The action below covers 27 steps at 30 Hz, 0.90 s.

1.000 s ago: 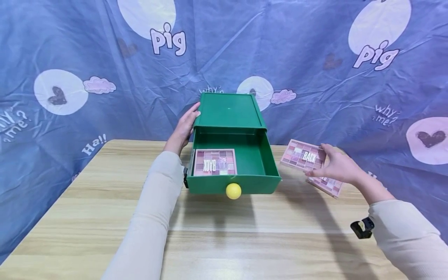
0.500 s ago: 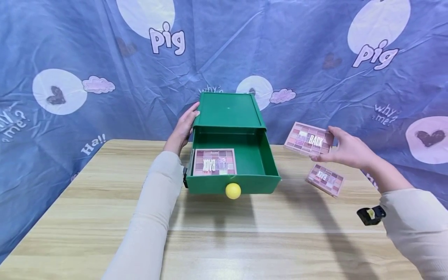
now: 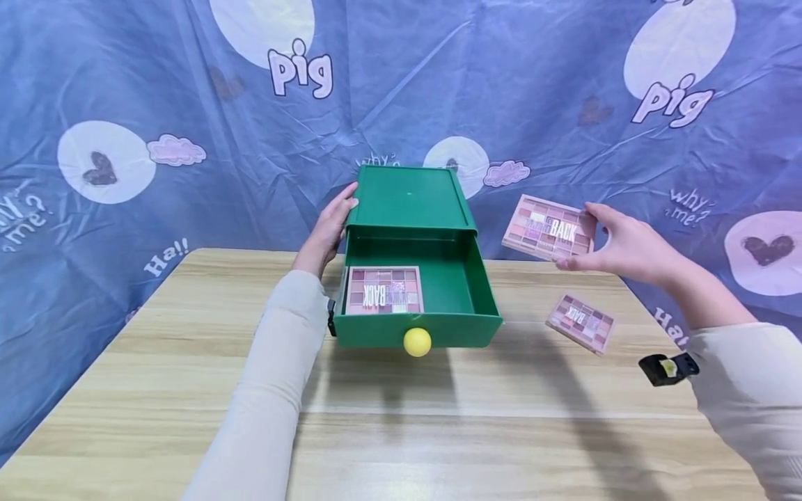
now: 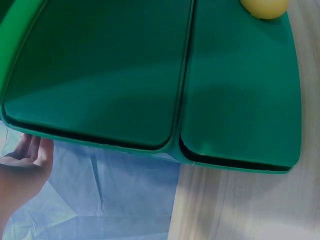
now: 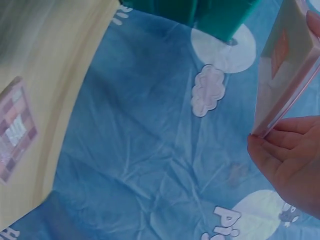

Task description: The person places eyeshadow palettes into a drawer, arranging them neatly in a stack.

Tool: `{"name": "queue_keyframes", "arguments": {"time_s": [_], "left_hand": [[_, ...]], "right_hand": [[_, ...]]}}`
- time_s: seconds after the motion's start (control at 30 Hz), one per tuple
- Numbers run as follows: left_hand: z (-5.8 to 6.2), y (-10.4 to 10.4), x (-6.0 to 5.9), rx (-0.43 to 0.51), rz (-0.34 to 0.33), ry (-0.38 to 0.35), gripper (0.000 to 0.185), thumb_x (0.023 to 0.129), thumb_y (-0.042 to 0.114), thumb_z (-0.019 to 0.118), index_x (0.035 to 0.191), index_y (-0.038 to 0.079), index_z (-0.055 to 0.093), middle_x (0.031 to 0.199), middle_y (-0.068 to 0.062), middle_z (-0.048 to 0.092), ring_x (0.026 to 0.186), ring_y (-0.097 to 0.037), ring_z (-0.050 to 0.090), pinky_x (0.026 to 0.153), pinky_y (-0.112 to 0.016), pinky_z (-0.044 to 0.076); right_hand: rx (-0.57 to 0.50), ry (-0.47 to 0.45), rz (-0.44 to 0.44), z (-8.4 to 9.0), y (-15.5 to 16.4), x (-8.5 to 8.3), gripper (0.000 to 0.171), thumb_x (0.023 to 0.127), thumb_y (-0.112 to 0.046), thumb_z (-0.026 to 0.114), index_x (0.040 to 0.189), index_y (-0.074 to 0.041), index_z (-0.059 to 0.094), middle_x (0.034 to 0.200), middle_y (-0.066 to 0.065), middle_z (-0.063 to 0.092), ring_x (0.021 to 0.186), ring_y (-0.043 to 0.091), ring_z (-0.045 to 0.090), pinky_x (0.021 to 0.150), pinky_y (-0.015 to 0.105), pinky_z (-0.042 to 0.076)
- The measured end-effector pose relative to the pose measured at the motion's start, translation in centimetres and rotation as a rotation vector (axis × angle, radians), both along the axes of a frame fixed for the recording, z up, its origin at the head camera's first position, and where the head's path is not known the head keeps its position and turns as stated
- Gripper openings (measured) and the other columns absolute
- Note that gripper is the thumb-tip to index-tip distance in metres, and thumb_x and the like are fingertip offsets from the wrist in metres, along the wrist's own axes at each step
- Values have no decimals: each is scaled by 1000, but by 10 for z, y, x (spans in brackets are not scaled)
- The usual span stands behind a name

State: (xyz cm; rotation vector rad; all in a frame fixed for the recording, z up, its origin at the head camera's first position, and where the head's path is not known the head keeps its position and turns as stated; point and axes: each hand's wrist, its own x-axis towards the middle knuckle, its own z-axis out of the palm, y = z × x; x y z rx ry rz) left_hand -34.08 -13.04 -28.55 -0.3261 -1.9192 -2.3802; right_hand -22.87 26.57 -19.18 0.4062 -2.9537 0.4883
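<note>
My left hand (image 3: 328,229) lies along the left side of a green drawer box (image 3: 410,198), its fingers extended against the wall. The box's drawer (image 3: 451,330) is pulled out and has a round yellow knob (image 3: 417,342). Inside, on the left, lies a pink eyeshadow palette (image 3: 383,290). Above the table at the right, my right hand (image 3: 642,250) pinches a second eyeshadow palette (image 3: 544,227) by its right end, thumb at the near edge. A third palette (image 3: 580,323) lies on the table below. The right wrist view shows the held palette's pale back (image 5: 280,65).
The light wooden table (image 3: 188,362) bears the box and the third palette. Behind its far edge hangs a blue printed cloth (image 3: 401,83). The drawer's green floor (image 3: 447,285) shows to the right of the palette inside.
My right hand has lifted its palette up off the table, away from the third palette, which now shows uncovered. The last half second brought it slightly higher and left. My left hand stays put.
</note>
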Motion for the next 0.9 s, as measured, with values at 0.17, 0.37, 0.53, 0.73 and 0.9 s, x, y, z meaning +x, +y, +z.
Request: {"name": "queue_keyframes", "arguments": {"time_s": [0.17, 0.37, 0.53, 0.73, 0.9], "left_hand": [[0, -1, 0, -7, -2, 8, 48, 85, 21, 46, 133, 20, 37, 133, -4, 33, 114, -17, 36, 94, -36, 26], [0, 0, 1, -15, -5, 17, 48, 86, 22, 46, 133, 20, 36, 133, -4, 32, 115, -16, 34, 94, -37, 26], [-1, 0, 1, -16, -11, 24, 48, 86, 22, 46, 133, 20, 36, 133, -5, 31, 116, -17, 34, 93, -37, 27], [-1, 1, 1, -21, -3, 23, 49, 86, 23, 46, 133, 20, 36, 134, -5, 31, 116, -17, 34, 93, -37, 27], [-1, 2, 1, -6, -1, 22, 49, 85, 22, 46, 133, 19, 36, 133, -5, 33, 113, -18, 37, 93, -36, 28]], "right_hand": [[9, 22, 14, 8, -9, -1, 105, 61, -43, 73, 135, 5, 16, 123, 31, 34, 103, 42, 36, 79, 56, 29], [-15, 23, 33, 14, -22, 0, 104, 61, -44, 73, 136, 1, 16, 124, 28, 34, 103, 39, 36, 79, 55, 30], [-54, 20, 86, 17, -37, 0, 102, 61, -41, 74, 136, 1, 18, 126, 24, 33, 104, 35, 36, 80, 53, 30], [-52, 24, 140, 17, -60, 0, 103, 59, -41, 75, 135, 0, 20, 128, 22, 33, 107, 34, 36, 85, 52, 29], [-46, 43, 176, 14, -77, 0, 103, 56, -43, 76, 134, -1, 24, 129, 19, 35, 110, 32, 36, 86, 50, 29]]}}
